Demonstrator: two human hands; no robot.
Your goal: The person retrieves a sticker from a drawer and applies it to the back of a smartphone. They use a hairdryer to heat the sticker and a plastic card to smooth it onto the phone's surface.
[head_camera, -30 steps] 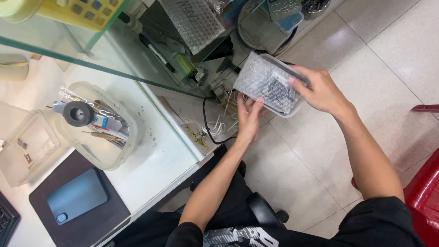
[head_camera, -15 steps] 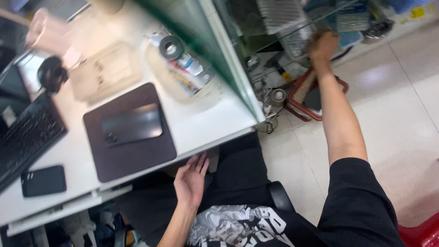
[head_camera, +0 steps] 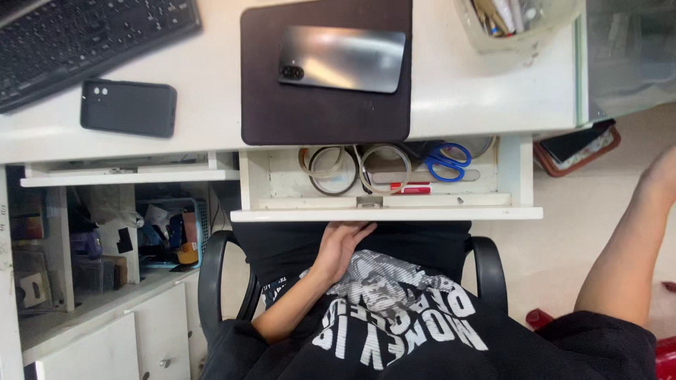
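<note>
Left hand: (head_camera: 343, 243) open, fingers loosely spread, holding nothing; resting just under the front edge of the open drawer, fingertips touching or nearly touching its underside.
Right hand: out of frame past the right edge; only the bare forearm (head_camera: 634, 239) visible, raised toward the right; grip impossible to tell.
Shallow white wooden drawer: (head_camera: 384, 207) pulled out toward the near side, below the desk top, directly above the lap.
Drawer contents: two rolls of clear adhesive tape (head_camera: 332, 169) lying flat side by side at centre; blue-handled scissors (head_camera: 443, 160) to their right; red and white marker pen (head_camera: 410, 188) near the front wall.
White desk top: (head_camera: 465, 91) far side of the scene.
Dark brown rectangular mat: (head_camera: 327, 74) on the desk, above the drawer.
Silver-grey smartphone: (head_camera: 341, 59) face down on the mat.
Black smartphone: (head_camera: 127, 108) face down, left of the mat.
Black keyboard: (head_camera: 84, 35) far left corner.
Clear plastic tub of small tools: (head_camera: 514, 21) far right on the desk.
Black office chair armrests: (head_camera: 211, 274) on either side of the lap.
</note>
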